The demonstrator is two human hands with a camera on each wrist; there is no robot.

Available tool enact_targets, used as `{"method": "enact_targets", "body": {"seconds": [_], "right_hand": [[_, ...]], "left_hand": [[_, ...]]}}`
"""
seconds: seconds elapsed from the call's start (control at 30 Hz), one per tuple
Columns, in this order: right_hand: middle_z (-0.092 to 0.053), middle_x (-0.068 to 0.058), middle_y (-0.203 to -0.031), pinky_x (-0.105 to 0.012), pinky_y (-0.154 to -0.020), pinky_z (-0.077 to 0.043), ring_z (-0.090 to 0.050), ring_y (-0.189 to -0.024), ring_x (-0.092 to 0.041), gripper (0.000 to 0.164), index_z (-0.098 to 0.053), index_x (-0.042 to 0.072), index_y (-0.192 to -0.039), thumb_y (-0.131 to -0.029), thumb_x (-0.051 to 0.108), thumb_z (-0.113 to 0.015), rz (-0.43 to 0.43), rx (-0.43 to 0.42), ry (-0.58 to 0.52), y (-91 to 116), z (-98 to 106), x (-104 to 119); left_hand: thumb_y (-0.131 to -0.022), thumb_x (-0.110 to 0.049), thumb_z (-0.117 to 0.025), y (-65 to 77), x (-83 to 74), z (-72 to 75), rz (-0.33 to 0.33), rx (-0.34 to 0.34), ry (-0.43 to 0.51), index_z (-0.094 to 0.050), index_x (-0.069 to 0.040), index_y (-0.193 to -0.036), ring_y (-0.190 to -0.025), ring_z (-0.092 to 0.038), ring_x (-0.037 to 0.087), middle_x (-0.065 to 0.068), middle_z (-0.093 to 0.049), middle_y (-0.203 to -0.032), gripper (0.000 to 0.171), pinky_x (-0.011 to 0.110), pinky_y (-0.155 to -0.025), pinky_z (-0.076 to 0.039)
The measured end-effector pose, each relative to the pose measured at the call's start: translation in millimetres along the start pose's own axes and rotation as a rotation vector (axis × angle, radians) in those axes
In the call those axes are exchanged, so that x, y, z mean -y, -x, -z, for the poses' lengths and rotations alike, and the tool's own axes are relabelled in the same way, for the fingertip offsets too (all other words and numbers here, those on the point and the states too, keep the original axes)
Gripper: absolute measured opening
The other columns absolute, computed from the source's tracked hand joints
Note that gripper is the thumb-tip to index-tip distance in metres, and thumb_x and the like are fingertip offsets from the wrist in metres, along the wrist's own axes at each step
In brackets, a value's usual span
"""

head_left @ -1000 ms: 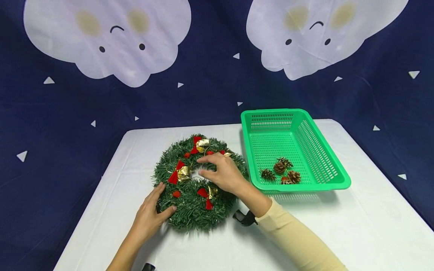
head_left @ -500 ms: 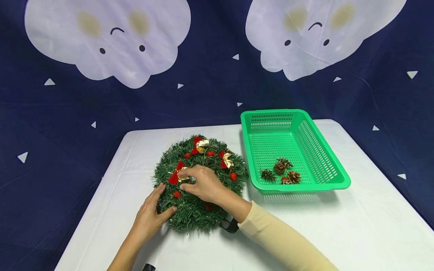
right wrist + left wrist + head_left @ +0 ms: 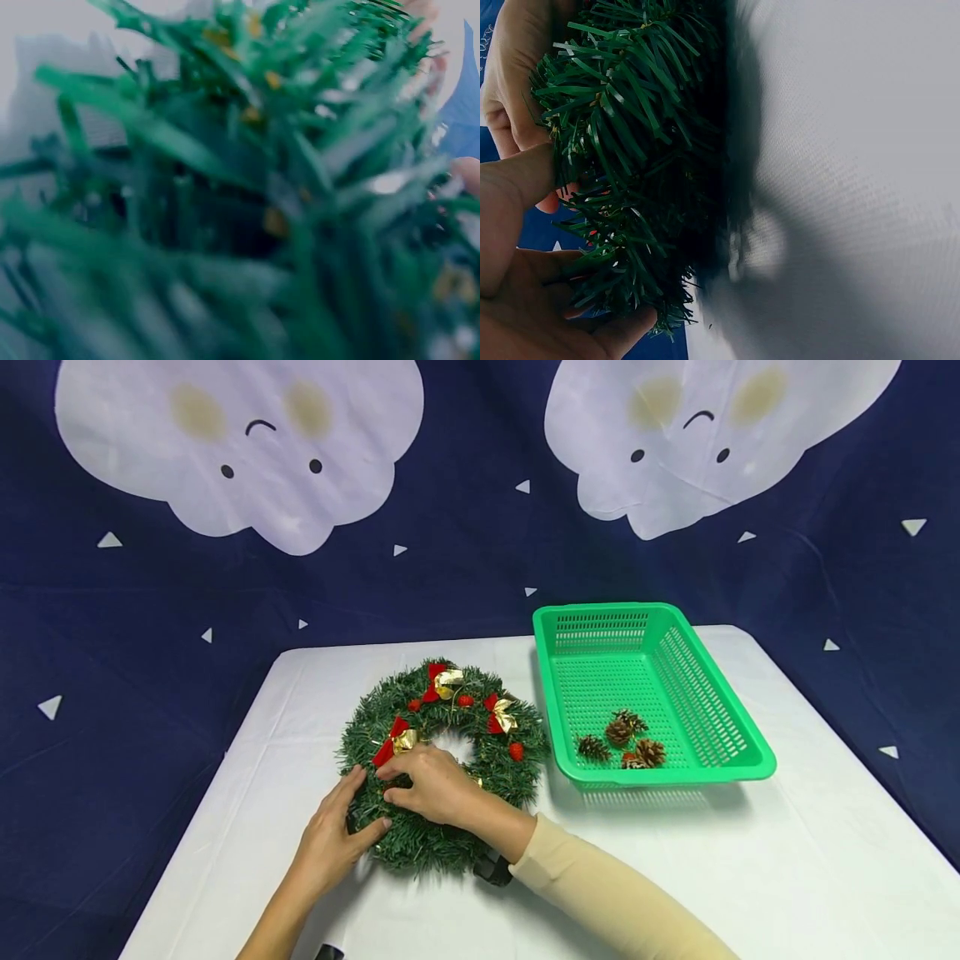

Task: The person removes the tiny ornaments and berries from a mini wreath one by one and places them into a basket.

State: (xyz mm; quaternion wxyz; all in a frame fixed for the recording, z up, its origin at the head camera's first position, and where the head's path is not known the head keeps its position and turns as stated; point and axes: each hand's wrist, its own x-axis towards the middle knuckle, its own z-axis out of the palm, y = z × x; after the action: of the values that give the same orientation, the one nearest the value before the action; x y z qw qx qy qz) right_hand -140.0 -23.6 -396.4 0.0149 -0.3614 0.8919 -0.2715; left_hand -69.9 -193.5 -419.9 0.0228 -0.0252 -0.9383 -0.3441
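Observation:
A green tinsel wreath (image 3: 427, 845) lies on the table, dressed with red-and-gold bows and red berries. My left hand (image 3: 333, 831) holds its left outer edge, thumb on top and fingers along the side; green strands fill the left wrist view between thumb and fingers. My right hand (image 3: 433, 787) reaches across the wreath, index finger and thumb pinching at a red berry on the left side, mostly hidden by the fingers. Just above the fingertips sits a bow (image 3: 395, 742). The right wrist view is mostly blurred wreath strands (image 3: 225, 225).
To the right stands a green plastic basket (image 3: 720, 702) holding several pine cones (image 3: 618, 732). Other bows (image 3: 442, 682) and berries (image 3: 516, 751) show on the wreath. A white cloth covers the table (image 3: 810, 852), and a dark blue cloud-print cloth (image 3: 472, 560) hangs behind.
My right hand has moved left and nearer across the wreath, from over the centre hole, past the left bow, to the berry below it. The left hand stays put.

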Motion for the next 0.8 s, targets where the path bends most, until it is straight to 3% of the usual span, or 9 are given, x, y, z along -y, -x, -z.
{"method": "enact_targets", "body": {"seconds": [0.37,0.8], "right_hand": [[-0.069,0.009,-0.113,-0.027,-0.093,-0.049,-0.061,-0.106,-0.010,0.031,-0.068,0.021,-0.114,-0.084,0.027,-0.071,0.009,0.011,0.088,-2,-11,-3],[-0.070,0.009,-0.111,-0.029,-0.095,-0.048,-0.061,-0.104,-0.011,0.035,-0.066,0.023,-0.117,-0.083,0.029,-0.072,-0.009,0.033,0.174,-5,-17,-5]], "left_hand": [[-0.083,-0.028,-0.071,-1.1,0.8,-1.1,0.018,0.008,0.001,-0.030,-0.004,-0.147,-0.139,-0.027,0.044,0.016,-0.026,-0.155,0.080,0.067,-0.106,-0.028],[-0.083,-0.028,-0.071,-0.5,0.8,-1.5,0.017,0.007,-0.004,-0.031,-0.003,-0.146,-0.138,-0.027,0.045,0.017,-0.027,-0.155,0.079,0.067,-0.105,-0.028]]}}
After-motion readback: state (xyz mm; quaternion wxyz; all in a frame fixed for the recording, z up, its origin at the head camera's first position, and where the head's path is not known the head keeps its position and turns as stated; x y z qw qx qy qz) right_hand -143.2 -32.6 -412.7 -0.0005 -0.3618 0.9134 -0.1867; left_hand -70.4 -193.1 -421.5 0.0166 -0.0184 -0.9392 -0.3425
